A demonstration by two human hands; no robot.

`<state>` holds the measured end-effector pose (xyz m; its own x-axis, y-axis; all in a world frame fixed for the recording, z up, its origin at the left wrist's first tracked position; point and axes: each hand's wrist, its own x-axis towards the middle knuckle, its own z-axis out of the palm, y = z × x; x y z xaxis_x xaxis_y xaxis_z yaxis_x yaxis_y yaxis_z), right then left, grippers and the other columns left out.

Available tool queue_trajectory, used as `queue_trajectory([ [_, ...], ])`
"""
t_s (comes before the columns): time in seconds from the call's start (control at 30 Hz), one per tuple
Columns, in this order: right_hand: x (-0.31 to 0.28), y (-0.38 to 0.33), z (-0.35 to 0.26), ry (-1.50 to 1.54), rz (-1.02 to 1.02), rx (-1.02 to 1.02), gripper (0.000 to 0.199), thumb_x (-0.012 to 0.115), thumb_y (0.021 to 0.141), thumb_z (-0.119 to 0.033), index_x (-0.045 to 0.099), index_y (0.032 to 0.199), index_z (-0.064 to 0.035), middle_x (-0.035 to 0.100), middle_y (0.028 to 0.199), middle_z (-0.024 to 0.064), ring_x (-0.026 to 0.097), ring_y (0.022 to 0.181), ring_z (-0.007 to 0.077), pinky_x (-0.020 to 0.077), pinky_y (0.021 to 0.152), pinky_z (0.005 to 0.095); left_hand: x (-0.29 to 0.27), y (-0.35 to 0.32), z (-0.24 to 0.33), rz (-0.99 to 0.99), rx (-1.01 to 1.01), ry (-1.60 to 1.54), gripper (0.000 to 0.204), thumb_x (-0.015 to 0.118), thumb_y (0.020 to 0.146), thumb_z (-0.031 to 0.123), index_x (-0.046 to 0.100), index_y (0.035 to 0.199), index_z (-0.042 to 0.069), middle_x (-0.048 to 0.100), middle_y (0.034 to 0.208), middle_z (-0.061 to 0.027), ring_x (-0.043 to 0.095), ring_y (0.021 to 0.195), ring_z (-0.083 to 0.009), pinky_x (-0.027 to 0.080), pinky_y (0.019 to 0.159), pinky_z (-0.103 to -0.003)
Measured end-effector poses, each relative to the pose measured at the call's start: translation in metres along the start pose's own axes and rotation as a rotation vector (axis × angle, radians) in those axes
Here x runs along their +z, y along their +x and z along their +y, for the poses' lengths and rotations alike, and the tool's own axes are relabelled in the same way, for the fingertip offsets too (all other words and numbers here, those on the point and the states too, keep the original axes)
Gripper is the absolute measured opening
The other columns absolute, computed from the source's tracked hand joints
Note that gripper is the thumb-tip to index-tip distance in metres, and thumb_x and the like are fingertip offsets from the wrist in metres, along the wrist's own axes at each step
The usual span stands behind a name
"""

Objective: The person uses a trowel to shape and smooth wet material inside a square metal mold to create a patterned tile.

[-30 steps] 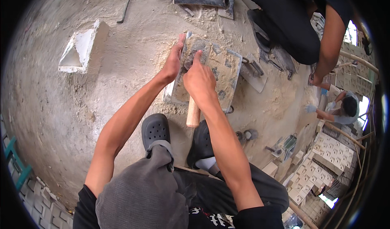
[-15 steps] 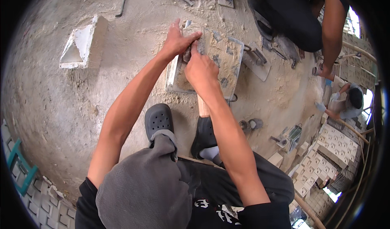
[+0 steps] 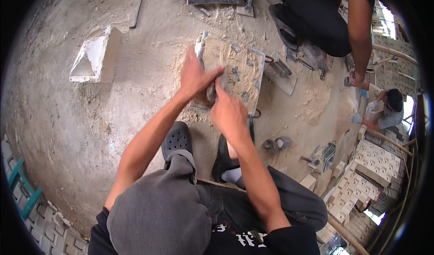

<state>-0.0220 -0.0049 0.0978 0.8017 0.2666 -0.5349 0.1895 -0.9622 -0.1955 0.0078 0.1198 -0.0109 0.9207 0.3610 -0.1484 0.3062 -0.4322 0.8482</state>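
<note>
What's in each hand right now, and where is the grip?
Both hands meet on a grey tool over the sandy slab. The left hand grips its upper part, the right hand its lower end. What kind of tool cannot be told.

Stone slab (image 3: 235,74): rough, matt, dusted with pale grit. Concrete floor (image 3: 90,119): coarse, dull. Clogs (image 3: 177,139): black matt plastic. Trousers (image 3: 158,210): grey cloth.

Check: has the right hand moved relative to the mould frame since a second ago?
Yes. The right hand has pulled back from over the sand-filled mould frame to its near edge, toward the person.
</note>
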Motion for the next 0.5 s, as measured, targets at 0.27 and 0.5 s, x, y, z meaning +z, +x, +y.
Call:
queue_trajectory([
  [0.27,-0.009,0.053,-0.025,-0.062,0.011,-0.044,0.057,0.045,0.095,-0.010,0.039,0.150,-0.0010,0.071,0.086,0.0249,0.071,0.078,0.0418,0.0569,0.069,0.0513,0.001,0.061,-0.021,-0.021,-0.161,0.137,0.137,0.084,0.062,0.066,0.015,0.153,-0.011,0.029,0.153,-0.0372,0.041,0.138,-0.0458,0.039,0.112,-0.048],
  [0.5,-0.013,0.018,-0.005,-0.053,-0.013,-0.084,0.057,0.049,0.091,-0.012,0.044,0.147,-0.0006,0.071,0.083,0.0258,0.071,0.079,0.0414,0.0570,0.067,0.0514,0.002,0.013,-0.003,-0.035,-0.054,0.231,0.133,0.083,0.066,0.063,0.015,0.153,-0.011,0.028,0.153,-0.0371,0.037,0.141,-0.0448,0.035,0.114,-0.049],
])
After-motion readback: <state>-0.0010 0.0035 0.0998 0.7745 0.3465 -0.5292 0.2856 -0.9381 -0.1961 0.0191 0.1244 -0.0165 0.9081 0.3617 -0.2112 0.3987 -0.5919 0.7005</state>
